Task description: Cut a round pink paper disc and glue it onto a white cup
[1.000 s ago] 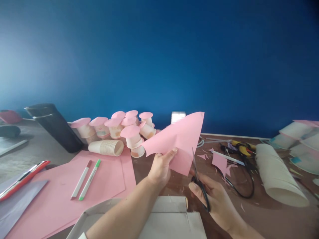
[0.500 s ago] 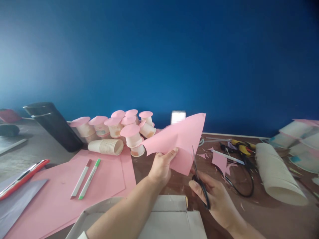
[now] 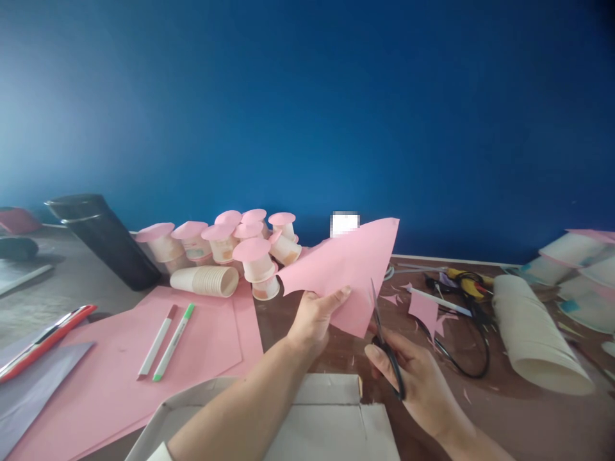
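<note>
My left hand [image 3: 314, 317] pinches a pink paper sheet [image 3: 348, 266] by its lower edge and holds it up above the brown table [image 3: 504, 416]. My right hand [image 3: 418, 378] grips black-handled scissors [image 3: 384, 346]. Their blades point up and meet the paper's right edge. Small pink scraps [image 3: 425, 314] lie on the table just right of the scissors.
Paper cups capped with pink discs [image 3: 250, 246] cluster behind a lying cup stack [image 3: 206, 280]. Large pink sheets [image 3: 144, 358] carry two markers [image 3: 166, 342]. An open white box [image 3: 331, 422] sits below my arms. A black cylinder [image 3: 103, 240], a glue gun [image 3: 464, 282] with cable and another cup stack [image 3: 533, 333] lie around.
The pink paper has tilted slightly and my left thumb slid a little right along its edge. The scissors stay at the paper's right edge.
</note>
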`<state>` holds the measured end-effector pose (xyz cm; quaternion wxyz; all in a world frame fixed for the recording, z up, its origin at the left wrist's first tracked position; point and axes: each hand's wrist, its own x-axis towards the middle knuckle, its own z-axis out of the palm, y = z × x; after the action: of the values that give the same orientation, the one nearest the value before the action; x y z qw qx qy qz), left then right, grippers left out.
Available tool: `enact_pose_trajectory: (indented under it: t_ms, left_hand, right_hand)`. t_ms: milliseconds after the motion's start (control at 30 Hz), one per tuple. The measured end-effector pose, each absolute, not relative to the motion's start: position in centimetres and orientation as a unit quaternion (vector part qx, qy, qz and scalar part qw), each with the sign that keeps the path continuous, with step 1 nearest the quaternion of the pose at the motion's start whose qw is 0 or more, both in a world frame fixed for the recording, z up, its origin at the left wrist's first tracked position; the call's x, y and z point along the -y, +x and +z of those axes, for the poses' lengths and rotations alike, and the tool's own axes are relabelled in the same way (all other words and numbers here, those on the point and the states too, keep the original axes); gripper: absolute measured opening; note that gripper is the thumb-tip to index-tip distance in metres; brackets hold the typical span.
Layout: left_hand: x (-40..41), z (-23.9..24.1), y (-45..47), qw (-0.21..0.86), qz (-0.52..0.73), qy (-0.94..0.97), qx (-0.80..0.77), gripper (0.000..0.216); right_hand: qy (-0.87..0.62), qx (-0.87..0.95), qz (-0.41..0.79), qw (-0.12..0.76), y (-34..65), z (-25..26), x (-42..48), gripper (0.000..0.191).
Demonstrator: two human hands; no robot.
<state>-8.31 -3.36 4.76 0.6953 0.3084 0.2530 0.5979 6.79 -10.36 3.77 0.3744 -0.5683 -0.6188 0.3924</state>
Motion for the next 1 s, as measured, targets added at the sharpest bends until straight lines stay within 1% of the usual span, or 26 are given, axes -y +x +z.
enact_pose_trajectory:
  t_ms: [133, 333, 600, 767, 1000]
  left_hand:
    - [3.32, 4.77, -8.26, 0.695, 0.592, 0.31, -0.263, 0.053]
    - [3.25, 4.59, -8.32, 0.699, 0.578, 0.319, -0.276, 0.044]
    - [3.21, 4.74, -8.3, 0.699, 0.579, 0.322, -0.268, 0.052]
    - [3.18, 4.66, -8.35, 0.697, 0.584, 0.319, -0.265, 0.052]
    - [3.19, 4.77, -8.35, 0.696, 0.582, 0.321, -0.271, 0.052]
  right_hand:
    - [-0.57, 0.614, 0.395, 0.377, 6.72, 3.76, 10.42, 0.052]
    - [-0.565, 0.607, 0.406, 0.384, 6.74, 3.51, 10.42, 0.054]
    - [-0.561, 0.611, 0.398, 0.392, 6.73, 3.44, 10.35, 0.051]
    - [-0.553, 0.607, 0.405, 0.402, 6.71, 3.31, 10.28, 0.05]
    - [-0.564, 0.61, 0.393, 0.395, 6.82, 3.13, 10.31, 0.051]
